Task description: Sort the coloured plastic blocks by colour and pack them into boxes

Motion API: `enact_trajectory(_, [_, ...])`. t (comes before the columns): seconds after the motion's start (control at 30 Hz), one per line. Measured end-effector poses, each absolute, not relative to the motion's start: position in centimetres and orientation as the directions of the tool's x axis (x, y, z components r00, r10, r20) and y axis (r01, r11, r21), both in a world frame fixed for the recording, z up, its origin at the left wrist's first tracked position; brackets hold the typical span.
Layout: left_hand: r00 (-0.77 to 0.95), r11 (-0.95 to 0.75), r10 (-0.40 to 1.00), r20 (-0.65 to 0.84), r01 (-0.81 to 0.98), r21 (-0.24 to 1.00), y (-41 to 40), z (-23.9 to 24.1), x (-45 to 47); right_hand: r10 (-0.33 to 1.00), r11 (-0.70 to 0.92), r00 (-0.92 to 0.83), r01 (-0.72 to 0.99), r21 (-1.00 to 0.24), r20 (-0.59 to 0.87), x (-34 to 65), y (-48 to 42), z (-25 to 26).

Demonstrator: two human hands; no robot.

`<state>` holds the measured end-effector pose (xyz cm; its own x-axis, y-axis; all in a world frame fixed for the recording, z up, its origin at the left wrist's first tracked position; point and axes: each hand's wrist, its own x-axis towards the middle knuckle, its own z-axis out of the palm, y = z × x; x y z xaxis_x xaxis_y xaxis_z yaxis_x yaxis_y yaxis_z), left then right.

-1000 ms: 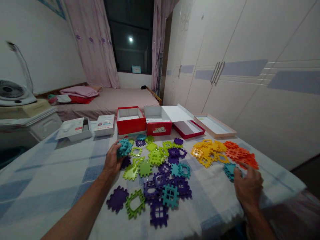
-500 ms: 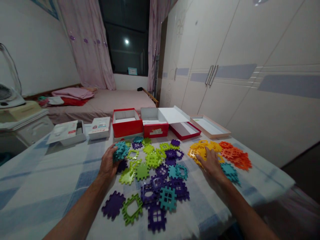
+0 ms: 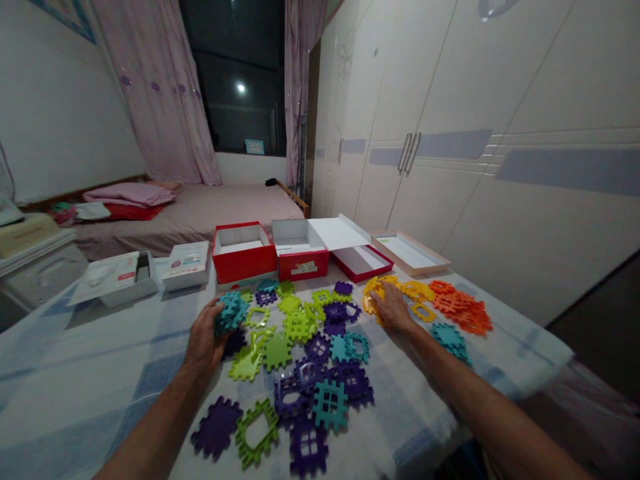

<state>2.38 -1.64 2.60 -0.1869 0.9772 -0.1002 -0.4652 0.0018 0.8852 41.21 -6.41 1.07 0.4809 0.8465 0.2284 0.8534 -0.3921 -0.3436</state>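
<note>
My left hand (image 3: 204, 338) is closed round a stack of teal interlocking building tiles (image 3: 232, 311) at the left of the spread. At the right, my right hand (image 3: 393, 305) has its fingers curled over a pile of yellow building tiles (image 3: 374, 291), its fingertips partly hidden. Loose yellow tiles (image 3: 420, 291) lie just beyond that hand. Between my hands are scattered lime green tiles (image 3: 297, 325), purple tiles (image 3: 354, 380) and a teal window tile (image 3: 331, 404). A dark purple tile (image 3: 234, 343) sits close under my left hand.
Orange tiles (image 3: 463, 308) and a teal pile (image 3: 449, 341) lie right of my right hand. Along the back stand a red box (image 3: 243, 263), an open red box with a white flap (image 3: 303, 265), a shallow red tray (image 3: 367, 272), a peach-edged lid (image 3: 425, 268) and white boxes (image 3: 186, 277).
My right hand has drawn left and closed in on the yellow tiles, parting some from the rest. My left hand keeps its teal stack. The whole view has shifted slightly.
</note>
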Motion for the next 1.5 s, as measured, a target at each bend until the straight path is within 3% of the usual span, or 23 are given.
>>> enact_trajectory(0.27, [-0.180, -0.016, 0.981, -0.073, -0.451, 0.893, -1.4, 2.2, 2.2, 0.562, -0.689, 0.787, 0.616, -0.381, 0.254, 43.6, -6.7, 1.9])
enact_trajectory(0.5, [-0.169, -0.007, 0.982, -0.081, -0.466, 0.885, -1.4, 2.4, 2.3, 0.667, -0.591, 0.715, 0.678, -0.437, 0.208, 43.7, -5.4, 1.6])
enact_trajectory(0.7, [-0.154, -0.006, 0.985, -0.072, -0.452, 0.892, -1.3, 2.0, 2.1, 0.581, -0.651, 0.786, 0.604, -0.459, 0.210, 44.7, -4.9, 1.7])
enact_trajectory(0.97, [-0.161, 0.001, 0.983, -0.082, -0.449, 0.894, -1.5, 2.4, 2.3, 0.742, -0.505, 0.638, 0.734, -0.455, 0.206, 43.2, -5.4, 2.1])
enact_trajectory(1.17, [-0.139, -0.017, 0.989, -0.048, -0.431, 0.902, -1.3, 1.9, 2.1, 0.916, -0.300, 0.350, 0.922, -0.243, 0.195, 40.0, -9.8, 0.0])
enact_trajectory(1.37, [-0.130, -0.017, 0.991, -0.044, -0.438, 0.899, -1.1, 1.6, 2.0, 0.903, -0.284, 0.311, 0.950, -0.134, 0.296, 41.1, -8.9, -1.3])
enact_trajectory(1.5, [-0.131, -0.016, 0.990, -0.047, -0.439, 0.899, -1.2, 1.7, 2.1, 0.877, -0.259, 0.289, 0.957, -0.130, 0.383, 41.8, -6.6, -0.3])
